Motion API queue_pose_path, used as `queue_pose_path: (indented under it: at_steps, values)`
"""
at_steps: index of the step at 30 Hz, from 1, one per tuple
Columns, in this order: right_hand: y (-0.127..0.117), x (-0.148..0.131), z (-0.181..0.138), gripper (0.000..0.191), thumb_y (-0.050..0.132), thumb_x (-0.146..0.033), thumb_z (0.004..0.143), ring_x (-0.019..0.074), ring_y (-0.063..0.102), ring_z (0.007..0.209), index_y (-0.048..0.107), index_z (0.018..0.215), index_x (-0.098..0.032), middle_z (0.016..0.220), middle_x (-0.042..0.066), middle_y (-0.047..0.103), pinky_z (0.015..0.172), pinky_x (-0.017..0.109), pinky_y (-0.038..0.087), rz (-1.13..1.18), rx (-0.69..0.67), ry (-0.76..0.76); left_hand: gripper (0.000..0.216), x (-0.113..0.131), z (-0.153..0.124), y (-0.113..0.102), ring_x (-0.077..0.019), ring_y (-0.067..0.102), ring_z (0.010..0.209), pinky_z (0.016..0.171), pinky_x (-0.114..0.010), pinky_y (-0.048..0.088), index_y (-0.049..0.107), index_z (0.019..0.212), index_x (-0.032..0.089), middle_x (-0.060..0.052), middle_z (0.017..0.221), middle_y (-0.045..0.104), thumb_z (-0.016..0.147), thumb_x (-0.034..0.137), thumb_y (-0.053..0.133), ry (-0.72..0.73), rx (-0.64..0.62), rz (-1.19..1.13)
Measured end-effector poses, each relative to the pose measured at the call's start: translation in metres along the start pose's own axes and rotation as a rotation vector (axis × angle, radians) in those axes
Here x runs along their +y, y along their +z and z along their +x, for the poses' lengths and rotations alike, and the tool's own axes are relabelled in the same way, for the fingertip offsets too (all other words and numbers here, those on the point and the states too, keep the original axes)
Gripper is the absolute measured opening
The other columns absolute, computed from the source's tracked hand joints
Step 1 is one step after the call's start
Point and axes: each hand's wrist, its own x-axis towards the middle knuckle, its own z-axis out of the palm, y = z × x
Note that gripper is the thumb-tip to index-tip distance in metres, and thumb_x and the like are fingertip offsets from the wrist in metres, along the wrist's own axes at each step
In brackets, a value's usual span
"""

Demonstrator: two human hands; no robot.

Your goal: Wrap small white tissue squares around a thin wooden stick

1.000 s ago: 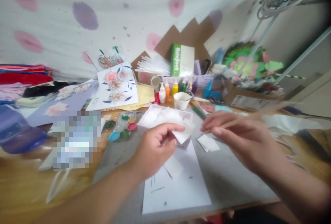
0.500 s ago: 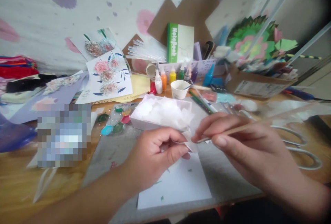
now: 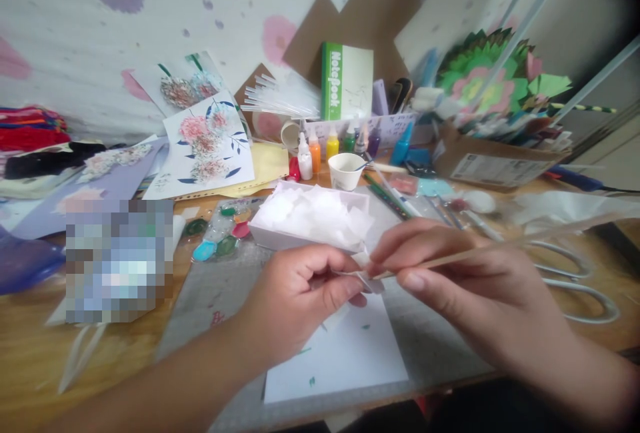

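Observation:
My left hand [image 3: 310,296] pinches a small piece of thin white paper [image 3: 370,282] between thumb and fingers. Close on its right, my right hand [image 3: 450,273] is closed round a thin wooden stick [image 3: 460,257], whose long end slants up to the right. The stick's tip meets the paper at my left fingertips; the exact contact is partly hidden by fingers. Under the hands lies a white sheet [image 3: 345,360] with small green marks, on a grey cutting mat [image 3: 215,306]. Just behind them stands a white box [image 3: 275,236] full of white paper pieces [image 3: 315,210].
A paper cup [image 3: 344,173] and several paint bottles [image 3: 315,153] stand behind the box. Scissors [image 3: 580,300] lie at the right, by my right wrist. Paint pots [image 3: 227,246] sit left of the box. A cardboard box [image 3: 505,166] of tools is at the back right.
My right hand has shifted slightly left, bringing the stick's tip onto the white paper at my left fingertips. My left hand keeps its pinch. The whole view has shifted a little.

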Motion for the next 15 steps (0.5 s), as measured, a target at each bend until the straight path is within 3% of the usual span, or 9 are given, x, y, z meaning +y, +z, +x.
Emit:
queue_pose_path:
  at_steps: [9,15]
  values:
    - [0.0,0.0,-0.002,0.009,0.071,-0.021,0.086,0.0199,0.072,0.08,0.077,0.083,-0.027,0.078,0.002,0.077,0.072,0.03,0.061,-0.045,0.031,0.002,0.01,-0.004,-0.002,0.0,-0.0162,0.07,0.072,0.065,-0.025,0.052,0.069,0.078,0.02,-0.001,0.074,0.075,0.081,0.029,0.07,-0.024,-0.046,-0.038]
    - [0.002,0.009,-0.005,0.009,0.072,-0.02,0.084,0.0197,0.072,0.08,0.077,0.082,-0.028,0.079,0.002,0.076,0.069,0.03,0.061,0.099,0.114,0.06,0.031,-0.009,-0.002,-0.005,-0.017,0.062,0.068,0.058,-0.026,0.046,0.068,0.09,0.017,-0.005,0.077,0.07,0.084,0.048,0.065,-0.006,-0.132,-0.13]
